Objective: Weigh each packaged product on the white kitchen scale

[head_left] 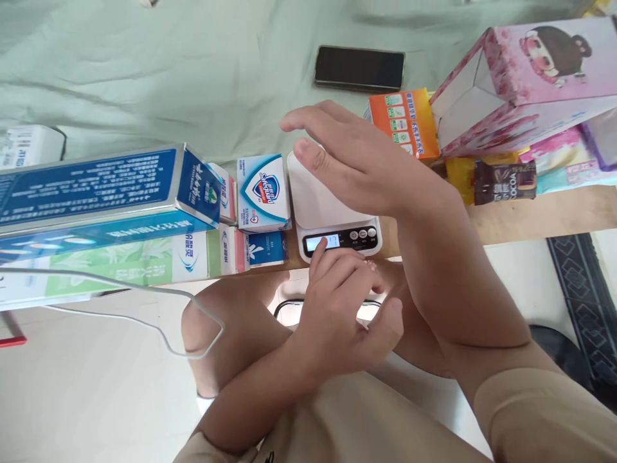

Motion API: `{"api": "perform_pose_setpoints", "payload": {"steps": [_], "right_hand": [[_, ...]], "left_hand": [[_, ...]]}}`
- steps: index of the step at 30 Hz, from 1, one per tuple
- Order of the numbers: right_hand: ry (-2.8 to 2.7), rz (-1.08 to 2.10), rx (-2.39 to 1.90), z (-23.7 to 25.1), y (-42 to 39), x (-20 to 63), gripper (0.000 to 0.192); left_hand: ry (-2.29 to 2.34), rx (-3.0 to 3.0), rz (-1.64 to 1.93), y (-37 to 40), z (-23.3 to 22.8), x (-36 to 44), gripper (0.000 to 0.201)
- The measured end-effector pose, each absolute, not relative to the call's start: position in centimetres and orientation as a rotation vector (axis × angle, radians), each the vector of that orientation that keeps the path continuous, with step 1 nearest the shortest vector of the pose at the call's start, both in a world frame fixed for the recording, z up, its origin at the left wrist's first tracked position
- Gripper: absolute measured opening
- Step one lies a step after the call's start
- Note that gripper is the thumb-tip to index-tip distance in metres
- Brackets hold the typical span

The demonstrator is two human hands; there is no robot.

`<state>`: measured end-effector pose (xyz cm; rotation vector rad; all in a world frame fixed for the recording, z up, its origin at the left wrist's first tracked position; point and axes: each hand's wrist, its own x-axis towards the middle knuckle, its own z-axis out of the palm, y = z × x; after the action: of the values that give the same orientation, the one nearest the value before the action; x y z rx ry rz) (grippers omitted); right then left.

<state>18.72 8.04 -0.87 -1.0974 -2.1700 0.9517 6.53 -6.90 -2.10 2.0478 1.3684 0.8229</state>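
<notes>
In the head view, a small white kitchen scale (322, 207) sits at the middle of the frame, on the near edge of a wooden table (540, 215), with its lit display and round buttons facing the person. The left hand (344, 302) comes up from the lower middle of the frame, fingers loosely curled with nothing in them, and its fingertips (322, 249) touch the front strip of the scale at the display. The right hand (357, 154) reaches in from the lower right and hovers flat over the bare weighing plate, fingers spread and extended toward the left, gripping nothing; whether the palm touches the plate cannot be told. Just left of the scale, touching or nearly touching it, stands a white and blue soap box (263, 191), with a smaller blue box (267, 247) under it. Further left lie long toothpaste cartons (96, 193) stacked toward the left edge, and a thin white cable (144, 292) loops below them. Behind the right hand is an orange box (407, 119), and a large pink carton (530, 77) fills the upper right. A dark phone (359, 67) lies face up on the pale green cloth (193, 64) at the top middle.
</notes>
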Motion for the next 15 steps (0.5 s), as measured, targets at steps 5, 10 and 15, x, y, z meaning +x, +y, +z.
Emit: {"api": "perform_pose_setpoints", "payload": {"steps": [5,10,15], "right_hand": [[-2.180,0.904,-1.137,-1.2,7.6,20.3,0.054],[-2.165,0.747,-1.164,-1.4,7.4,20.4,0.048],[-2.143,0.571,-1.498,0.3,14.0,19.3,0.040]], "left_hand": [[1.294,2.070,0.855,-6.6,-1.9,6.9,0.006],[1.217,2.035,0.917,-6.6,-1.3,7.0,0.004],[1.185,1.943,1.016,-6.7,-1.1,6.6,0.007]]}}
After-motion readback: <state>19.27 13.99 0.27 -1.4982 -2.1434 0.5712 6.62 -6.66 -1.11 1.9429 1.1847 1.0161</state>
